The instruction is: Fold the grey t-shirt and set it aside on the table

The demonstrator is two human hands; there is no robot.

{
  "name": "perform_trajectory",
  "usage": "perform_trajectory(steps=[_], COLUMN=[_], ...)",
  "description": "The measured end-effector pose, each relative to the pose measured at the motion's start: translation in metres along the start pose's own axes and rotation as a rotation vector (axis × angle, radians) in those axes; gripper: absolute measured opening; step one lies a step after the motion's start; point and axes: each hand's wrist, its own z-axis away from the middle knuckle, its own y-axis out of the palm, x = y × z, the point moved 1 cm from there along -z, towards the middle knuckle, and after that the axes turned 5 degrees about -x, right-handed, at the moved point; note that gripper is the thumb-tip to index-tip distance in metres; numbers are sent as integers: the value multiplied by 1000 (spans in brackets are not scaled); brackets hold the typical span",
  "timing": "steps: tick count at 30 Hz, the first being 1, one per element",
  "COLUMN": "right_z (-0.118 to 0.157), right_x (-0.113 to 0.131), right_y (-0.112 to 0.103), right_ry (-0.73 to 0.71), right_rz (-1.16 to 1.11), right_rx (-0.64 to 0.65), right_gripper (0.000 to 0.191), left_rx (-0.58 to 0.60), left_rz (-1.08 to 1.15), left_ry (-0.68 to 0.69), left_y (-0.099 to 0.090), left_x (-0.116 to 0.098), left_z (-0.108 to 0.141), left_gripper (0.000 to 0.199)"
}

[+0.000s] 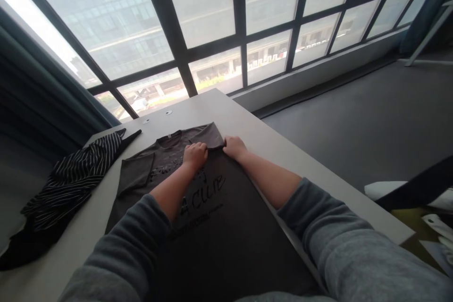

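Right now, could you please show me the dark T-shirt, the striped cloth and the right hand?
Dark T-shirt (231,227): head view, front below print.
Striped cloth (76,179): head view, striped middle.
Right hand (235,147): head view, back of it.

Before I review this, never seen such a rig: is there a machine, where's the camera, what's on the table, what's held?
No machine shows: these are a person's own bare hands, in grey sleeves. The single picture comes from a camera worn on the head, looking forward and down.

A dark T-shirt with black lettering lies spread on a white table, its neck pointing away from the wearer. To its left is a crumpled black-and-white striped garment.

The left hand and right hand both grip the T-shirt near its right-side sleeve, as seen here.
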Motion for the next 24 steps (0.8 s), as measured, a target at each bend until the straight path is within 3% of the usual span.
perform_trajectory(steps=[7, 14, 17, 20, 24], right_z=[-2, -11, -12, -10, -5], right_x=[-3, -27, -29, -18, -5], right_y=[-4, -25, -30, -23, -4], right_ry=[-86, -245, -307, -451, -561], right_rz=[-2, 55, 69, 21, 88], right_rx=[28, 161, 102, 33, 179], right_gripper=[32, 27, 33, 40, 42], left_rx=[-7, 13, -19, -21, 12], left_rz=[35, 92, 121, 157, 190], left_ry=[58, 95, 70, -16, -91], left_y=[-1, 4, 2, 2, 16], left_x=[12, 13, 12, 7, -1], left_z=[6, 31, 37, 32, 1], left_gripper=[22, 25, 28, 35, 44])
